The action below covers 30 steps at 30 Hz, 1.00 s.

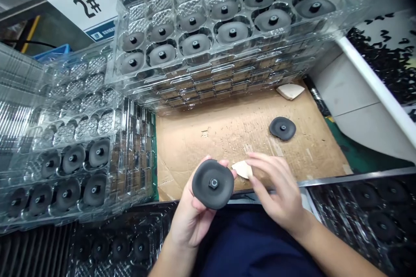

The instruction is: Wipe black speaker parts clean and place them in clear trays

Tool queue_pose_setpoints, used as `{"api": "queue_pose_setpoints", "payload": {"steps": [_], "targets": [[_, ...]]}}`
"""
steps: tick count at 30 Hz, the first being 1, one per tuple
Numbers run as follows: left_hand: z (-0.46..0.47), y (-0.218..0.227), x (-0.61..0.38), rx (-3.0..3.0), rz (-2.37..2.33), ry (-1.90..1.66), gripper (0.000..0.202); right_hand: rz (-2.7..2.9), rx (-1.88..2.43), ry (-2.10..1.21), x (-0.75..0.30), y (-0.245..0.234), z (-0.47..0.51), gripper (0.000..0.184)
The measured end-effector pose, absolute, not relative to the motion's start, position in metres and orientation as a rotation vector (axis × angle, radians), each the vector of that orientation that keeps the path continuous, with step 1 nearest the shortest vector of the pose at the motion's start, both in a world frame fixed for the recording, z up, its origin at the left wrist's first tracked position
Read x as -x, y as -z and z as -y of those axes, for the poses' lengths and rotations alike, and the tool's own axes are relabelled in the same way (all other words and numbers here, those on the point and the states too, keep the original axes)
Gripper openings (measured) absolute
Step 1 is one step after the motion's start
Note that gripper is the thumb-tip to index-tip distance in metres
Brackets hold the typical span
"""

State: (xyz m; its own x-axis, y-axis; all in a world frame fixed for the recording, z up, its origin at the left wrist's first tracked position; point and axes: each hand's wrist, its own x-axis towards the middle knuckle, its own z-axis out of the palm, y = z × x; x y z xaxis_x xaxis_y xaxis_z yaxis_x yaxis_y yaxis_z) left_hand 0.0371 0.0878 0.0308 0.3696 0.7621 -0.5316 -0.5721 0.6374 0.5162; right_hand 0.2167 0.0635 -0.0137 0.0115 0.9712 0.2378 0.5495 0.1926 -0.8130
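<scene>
My left hand (198,216) grips a black dished disc (208,194) with a small raised hub in its middle, hub side up, fingers around its rim. To its right, my right hand (279,186) pinches a cream-coloured, wedge-shaped pad (242,169) between thumb and fingers. The pad is close beside the disc; whether they touch I cannot tell. Another black disc (282,128) of the same kind lies on the cardboard sheet (182,138) beyond my right hand. A second cream wedge pad (290,91) rests at the back right of the cardboard.
Stacked clear plastic trays (201,69) holding several black discs stand at the back. More clear trays (126,151) are on the left. A white bin (367,91) with small black pieces beyond its wall borders the right. Dark trays (364,220) with discs sit at front right.
</scene>
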Motion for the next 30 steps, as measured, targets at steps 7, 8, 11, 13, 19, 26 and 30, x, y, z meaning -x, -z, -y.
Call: {"api": "queue_pose_setpoints", "payload": {"steps": [7,8,11,13,19,26,30], "targets": [[-0.086,-0.024,-0.040,-0.283,-0.769,-0.928,0.055,1.874,1.170,-0.390,-0.211,-0.008,-0.069,0.041],[-0.085,-0.023,-0.040,-0.282,-0.760,-0.928,0.054,1.821,1.227,-0.387,-0.211,-0.007,-0.070,0.044],[-0.085,-0.023,-0.039,-0.276,-0.732,-0.909,0.050,1.789,1.163,-0.380,-0.211,-0.003,-0.068,0.047],[-0.086,-0.024,-0.038,-0.272,-0.751,-0.915,0.050,1.885,1.058,-0.416,-0.210,0.000,-0.065,0.047],[-0.088,-0.026,-0.036,-0.313,-0.800,-0.907,0.052,1.780,1.212,-0.484,-0.209,-0.002,-0.069,0.046],[-0.088,-0.030,-0.037,-0.342,-0.792,-0.951,0.057,1.874,1.040,-0.483,-0.206,-0.006,-0.061,0.039],[-0.090,-0.026,-0.036,-0.376,-0.730,-0.987,0.056,1.822,1.052,-0.460,-0.206,-0.006,-0.062,0.043]]}}
